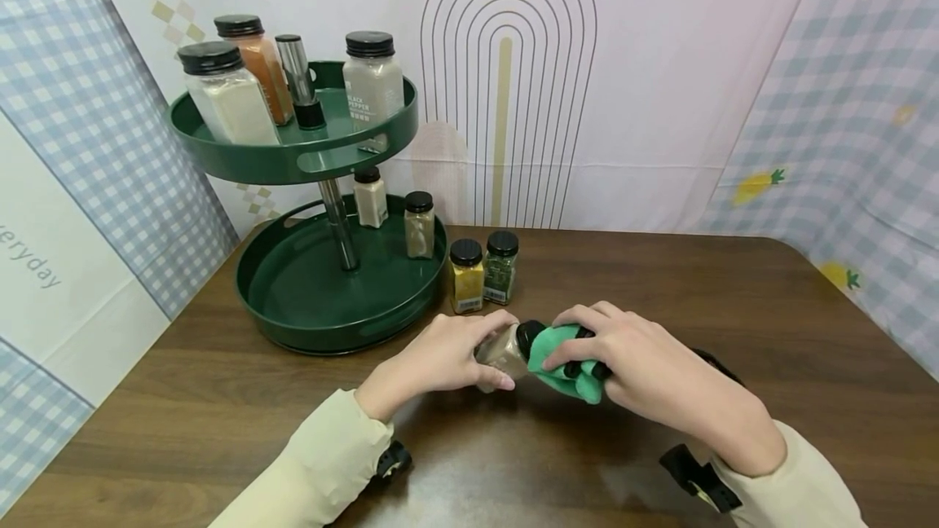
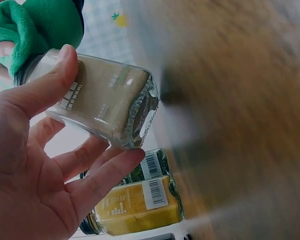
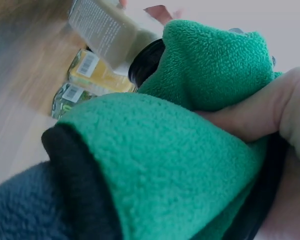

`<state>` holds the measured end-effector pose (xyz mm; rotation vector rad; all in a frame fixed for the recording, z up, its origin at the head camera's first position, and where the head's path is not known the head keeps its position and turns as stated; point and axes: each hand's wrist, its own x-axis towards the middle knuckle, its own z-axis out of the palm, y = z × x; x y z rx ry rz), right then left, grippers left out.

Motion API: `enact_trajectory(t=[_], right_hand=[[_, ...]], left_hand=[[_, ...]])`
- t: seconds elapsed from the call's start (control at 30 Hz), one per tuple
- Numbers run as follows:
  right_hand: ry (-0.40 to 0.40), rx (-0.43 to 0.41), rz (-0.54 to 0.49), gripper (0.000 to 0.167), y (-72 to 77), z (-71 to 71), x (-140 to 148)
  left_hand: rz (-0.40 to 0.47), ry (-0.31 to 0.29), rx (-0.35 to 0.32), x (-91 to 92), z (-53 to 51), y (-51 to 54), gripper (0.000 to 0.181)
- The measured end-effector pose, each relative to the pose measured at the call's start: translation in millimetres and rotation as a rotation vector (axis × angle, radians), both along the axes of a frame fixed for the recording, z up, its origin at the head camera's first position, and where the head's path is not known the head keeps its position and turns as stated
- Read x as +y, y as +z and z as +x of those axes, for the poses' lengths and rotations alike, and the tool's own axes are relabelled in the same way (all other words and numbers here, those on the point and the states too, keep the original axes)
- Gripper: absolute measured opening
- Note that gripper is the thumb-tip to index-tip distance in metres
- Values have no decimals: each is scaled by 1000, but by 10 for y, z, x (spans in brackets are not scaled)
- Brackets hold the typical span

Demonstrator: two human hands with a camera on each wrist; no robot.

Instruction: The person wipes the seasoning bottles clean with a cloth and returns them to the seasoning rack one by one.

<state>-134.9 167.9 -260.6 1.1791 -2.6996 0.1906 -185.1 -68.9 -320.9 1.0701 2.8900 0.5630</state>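
Observation:
My left hand (image 1: 458, 353) grips a square glass spice jar (image 2: 107, 95) of pale beige powder, tilted on its side above the table. The jar's black lid (image 1: 530, 338) points to the right. My right hand (image 1: 623, 357) holds a bunched green cloth (image 1: 568, 365) with dark edging against that lid. In the right wrist view the cloth (image 3: 155, 160) hides part of the lid (image 3: 146, 61). Just beyond the hands stand a jar of yellow spice (image 1: 467, 277) and a jar of green herbs (image 1: 501, 269), side by side with black lids.
A two-tier green rack (image 1: 323, 328) stands at the left. Its upper tray carries a white-powder jar (image 1: 231, 104), an orange-spice jar (image 1: 264, 72), a metal cylinder (image 1: 297, 76) and a black pepper jar (image 1: 374, 92). Two small jars, one pale (image 1: 371, 202), one greyish (image 1: 420, 228), stand on its lower tray.

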Motion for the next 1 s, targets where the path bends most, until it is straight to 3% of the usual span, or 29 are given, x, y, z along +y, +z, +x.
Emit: enact_trajectory(t=[0.23,0.33,0.47,0.57,0.77,1.0], right_hand=[[-123,47,67,59,19,-37,35],[-155,91,37,60,30,-37,40],[-56,113,-73,67,17,-16,-8],[1,91,-77,69,-20,-5,-73],[-2,83,-66,68,-76,6,-96],[22,78,-63,68,-57,27,-66]], left_hand=[[31,27,-73,-39,-23,-2,63],[33,17,-70,-41,-25,-3,63],[17,-2,-26,-19,-13,-6,64],[1,-12,12,2,6,-5,63],[-18,-26,49,29,34,4,61],[12,-20,14,11,17,-9,59]])
